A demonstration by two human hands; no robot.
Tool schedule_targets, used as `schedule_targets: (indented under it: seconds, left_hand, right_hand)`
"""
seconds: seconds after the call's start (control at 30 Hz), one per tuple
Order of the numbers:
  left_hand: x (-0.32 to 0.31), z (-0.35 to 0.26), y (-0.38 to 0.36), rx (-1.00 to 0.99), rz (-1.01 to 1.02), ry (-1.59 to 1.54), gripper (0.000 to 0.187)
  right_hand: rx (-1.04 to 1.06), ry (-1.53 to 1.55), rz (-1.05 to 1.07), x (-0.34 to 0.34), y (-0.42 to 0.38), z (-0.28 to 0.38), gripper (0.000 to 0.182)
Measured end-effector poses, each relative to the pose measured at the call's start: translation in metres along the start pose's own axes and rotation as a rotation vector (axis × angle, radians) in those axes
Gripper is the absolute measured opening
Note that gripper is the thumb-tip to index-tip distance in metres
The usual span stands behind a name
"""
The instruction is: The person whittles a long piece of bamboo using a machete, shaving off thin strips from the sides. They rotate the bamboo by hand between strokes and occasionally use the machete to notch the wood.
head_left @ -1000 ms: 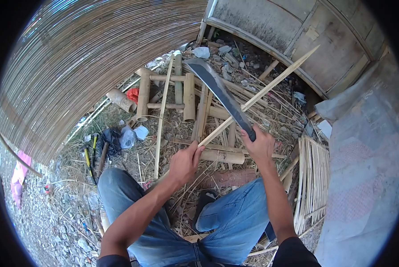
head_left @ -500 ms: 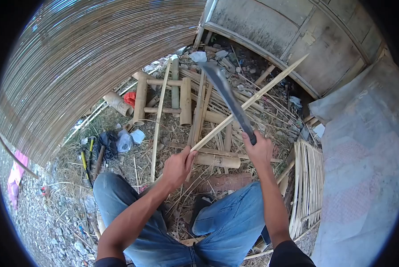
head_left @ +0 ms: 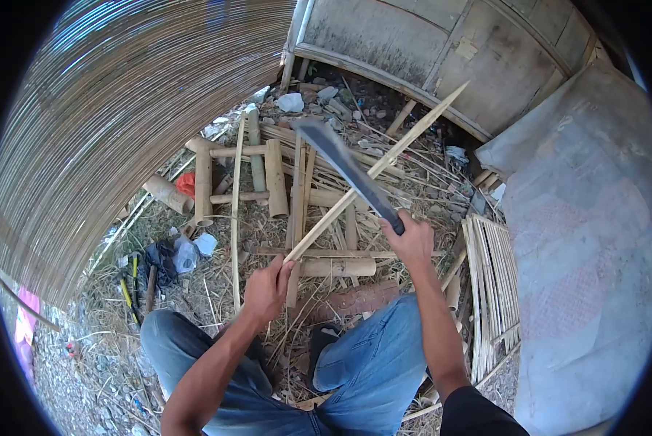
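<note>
My left hand [head_left: 266, 289] is closed round the lower end of a long pale bamboo strip [head_left: 326, 221], which slants up to the right and ends in a point. In my right hand [head_left: 411, 240] is the dark handle of a machete [head_left: 348, 167]. Its blade points up and left and crosses the strip near its middle; whether the two touch is unclear. The blade's tip is blurred. Below the strip, a short bamboo piece [head_left: 337, 267] lies on the ground between my hands.
A small bamboo frame [head_left: 275, 178] lies ahead on the left. Yellow-black tools [head_left: 127, 289] and a dark plastic bag [head_left: 159, 263] are at the left. On the right are a slatted bamboo panel [head_left: 492, 280] and a grey sheet [head_left: 566, 291]. A bamboo screen [head_left: 137, 109] hangs upper left.
The view has shifted, so most of the scene sits further left. Both hands keep their hold, and the machete still crosses the strip at a similar place.
</note>
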State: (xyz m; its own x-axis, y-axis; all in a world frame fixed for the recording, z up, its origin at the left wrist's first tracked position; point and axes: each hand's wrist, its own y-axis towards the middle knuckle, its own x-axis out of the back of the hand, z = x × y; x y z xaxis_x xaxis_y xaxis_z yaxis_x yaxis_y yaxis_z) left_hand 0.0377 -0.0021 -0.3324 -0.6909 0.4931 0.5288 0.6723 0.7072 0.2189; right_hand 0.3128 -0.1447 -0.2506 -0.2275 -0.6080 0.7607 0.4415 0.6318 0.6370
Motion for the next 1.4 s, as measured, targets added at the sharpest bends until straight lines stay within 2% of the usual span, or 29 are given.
schedule_targets:
  seconds: [0.03, 0.1, 0.13, 0.2, 0.23, 0.27, 0.33, 0.4, 0.47, 0.5, 0.53, 0.6, 0.67, 0.73, 0.77, 0.83, 0.87, 0.93, 0.97, 1.0, 1.07, 1.1, 1.13, 1.2, 1.27, 1.33, 1.4]
  left_hand:
    - [0.002, -0.005, 0.001, 0.018, -0.003, -0.038, 0.033]
    - [0.003, -0.008, 0.0, 0.006, -0.001, -0.045, 0.033]
    - [0.003, -0.009, -0.002, 0.007, -0.01, -0.058, 0.033]
    - [0.005, -0.012, -0.005, 0.005, -0.004, -0.054, 0.033]
    - [0.007, -0.012, -0.006, 0.012, -0.002, -0.056, 0.033]
    - [0.006, -0.012, -0.006, 0.005, -0.005, -0.055, 0.033]
    - [0.002, -0.009, -0.007, -0.054, -0.005, 0.025, 0.034]
    - [0.005, -0.004, -0.006, -0.05, 0.003, 0.021, 0.036]
    - [0.008, 0.001, -0.008, 0.006, -0.015, -0.06, 0.039]
    - [0.008, 0.002, -0.005, 0.042, -0.022, -0.082, 0.044]
    - [0.009, 0.002, -0.003, 0.03, -0.015, -0.074, 0.044]
    - [0.01, -0.002, -0.006, 0.045, -0.063, -0.148, 0.05]
    - [0.011, 0.002, -0.007, 0.084, -0.079, -0.155, 0.053]
    - [0.013, 0.009, -0.011, 0.126, -0.103, -0.163, 0.055]
    - [0.012, 0.012, -0.014, 0.12, -0.082, -0.107, 0.055]
    - [0.011, 0.01, -0.02, 0.116, -0.035, -0.033, 0.056]
    - [0.01, 0.008, -0.019, 0.111, -0.037, -0.028, 0.056]
    - [0.012, 0.003, -0.017, 0.134, -0.021, -0.1, 0.055]
    - [0.012, 0.004, -0.014, 0.127, -0.009, -0.085, 0.055]
    - [0.01, 0.006, -0.011, 0.129, -0.036, -0.119, 0.055]
    - [0.008, 0.008, -0.008, 0.132, -0.06, -0.147, 0.055]
    - [0.007, 0.008, -0.007, 0.133, -0.063, -0.145, 0.055]
    - [0.007, 0.007, -0.006, 0.133, -0.067, -0.143, 0.055]
    - [0.005, 0.004, -0.007, 0.113, -0.069, -0.122, 0.054]
    - [0.002, 0.007, -0.01, 0.085, -0.024, -0.135, 0.054]
    - [0.002, 0.005, -0.012, 0.068, -0.005, -0.108, 0.048]
    - [0.001, -0.002, -0.013, -0.003, 0.034, -0.168, 0.039]
  right_hand:
    - [-0.016, -0.003, -0.004, -0.001, -0.003, 0.0, 0.051]
    - [0.412, -0.005, 0.069, -0.002, -0.002, -0.003, 0.052]
    - [0.405, -0.008, 0.063, 0.0, -0.002, -0.008, 0.052]
    - [0.328, -0.119, -0.027, 0.002, -0.002, -0.025, 0.053]
    - [0.09, -0.108, -0.125, 0.0, -0.001, -0.034, 0.053]
    - [0.09, -0.109, -0.133, 0.0, 0.0, -0.044, 0.053]
    - [-0.252, 0.006, -0.242, 0.004, 0.004, -0.051, 0.052]
    - [-0.236, 0.054, -0.227, 0.005, 0.001, -0.04, 0.049]
    - [-0.16, 0.082, -0.05, 0.01, -0.004, -0.023, 0.049]
    - [0.016, 0.052, -0.052, 0.008, -0.005, -0.025, 0.05]
    - [0.005, 0.052, -0.063, 0.008, -0.006, -0.028, 0.05]
    - [0.409, -0.023, 0.016, 0.012, -0.006, -0.035, 0.052]
    - [0.404, -0.028, 0.01, 0.015, -0.007, -0.038, 0.053]
    - [-0.228, -0.027, -0.151, 0.014, -0.001, -0.042, 0.053]
    - [-0.224, -0.023, -0.155, 0.016, 0.002, -0.047, 0.053]
    - [-0.535, 0.192, -0.3, 0.021, 0.007, -0.055, 0.053]
    - [-0.536, 0.196, -0.305, 0.019, 0.005, -0.056, 0.053]
    - [-0.481, 0.206, -0.273, 0.015, -0.004, -0.046, 0.052]
    - [-0.383, 0.218, -0.258, 0.012, -0.006, -0.042, 0.051]
    - [-0.402, 0.222, -0.262, 0.01, -0.007, -0.039, 0.051]
    - [-0.049, 0.103, -0.129, 0.007, -0.01, -0.036, 0.052]
    - [0.044, 0.102, -0.06, 0.007, -0.012, -0.034, 0.049]
    - [0.038, 0.11, -0.066, 0.005, -0.013, -0.032, 0.049]
    - [0.267, 0.047, 0.088, 0.004, -0.013, -0.024, 0.055]
    - [0.32, 0.084, 0.099, 0.001, -0.014, -0.009, 0.06]
    - [0.487, 0.029, 0.24, -0.002, -0.017, 0.008, 0.063]
    - [0.551, 0.037, 0.196, -0.01, -0.025, 0.027, 0.064]
